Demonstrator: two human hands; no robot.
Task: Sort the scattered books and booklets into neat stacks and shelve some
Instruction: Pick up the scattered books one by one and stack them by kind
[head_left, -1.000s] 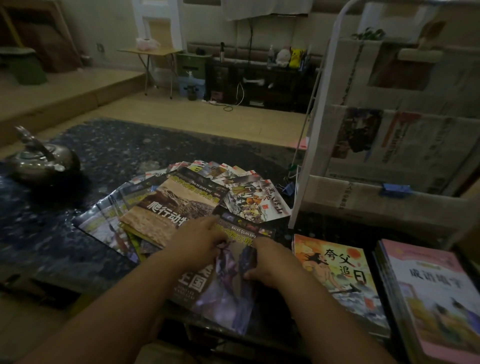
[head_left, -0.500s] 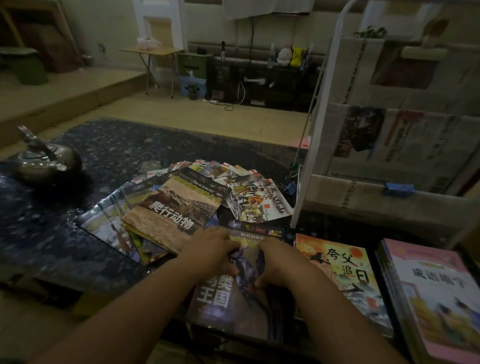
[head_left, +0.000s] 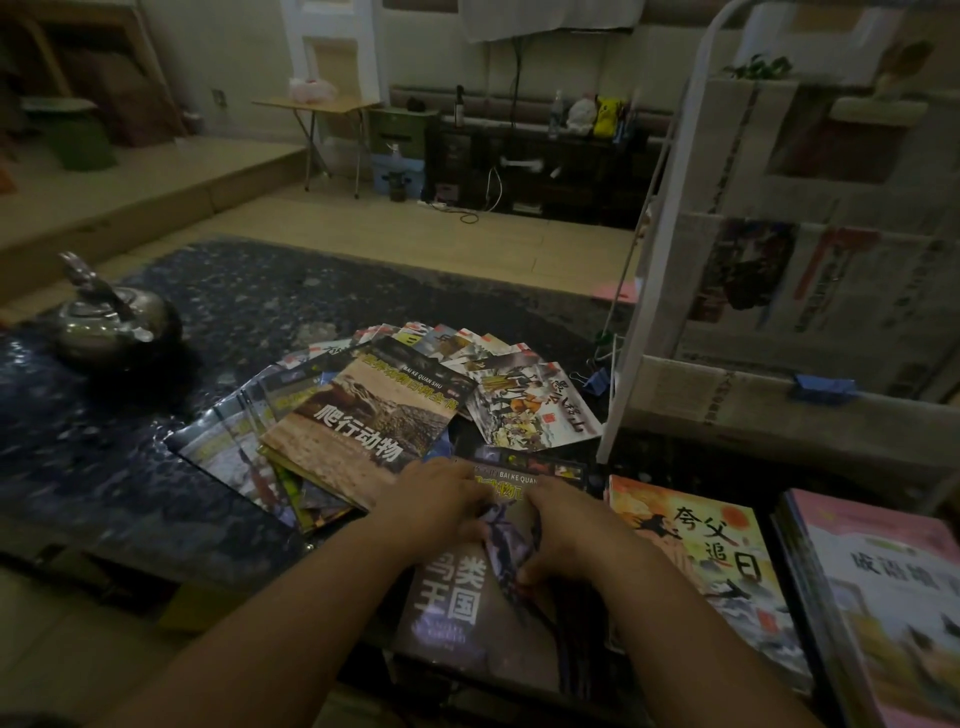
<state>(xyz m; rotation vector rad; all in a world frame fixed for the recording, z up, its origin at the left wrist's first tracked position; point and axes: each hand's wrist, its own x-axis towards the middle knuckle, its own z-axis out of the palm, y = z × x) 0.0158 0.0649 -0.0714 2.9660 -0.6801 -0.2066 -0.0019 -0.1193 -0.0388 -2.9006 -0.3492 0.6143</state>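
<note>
A dark bird booklet (head_left: 452, 608) lies at the table's near edge, squared up beside the orange-covered stack (head_left: 711, 561). My left hand (head_left: 441, 499) rests on its upper left part with the fingers curled over the cover. My right hand (head_left: 566, 530) pinches the booklet's right side, thumb on the cover. A fan of scattered booklets (head_left: 311, 431) spreads behind, topped by a brown reptile booklet (head_left: 369, 421) and an illustrated booklet (head_left: 530, 410). A pink-covered stack (head_left: 883, 587) sits at the far right.
A metal teapot (head_left: 109, 317) stands on the dark stone table (head_left: 104, 467) at the left. A white rack lined with newspaper (head_left: 789, 291) rises at the right, with blue clips (head_left: 823, 387) on its lower ledge.
Both hands have drawn the dark bird booklet out of the fan and turned it from slanted to square with the table's near edge, closer to the orange stack.
</note>
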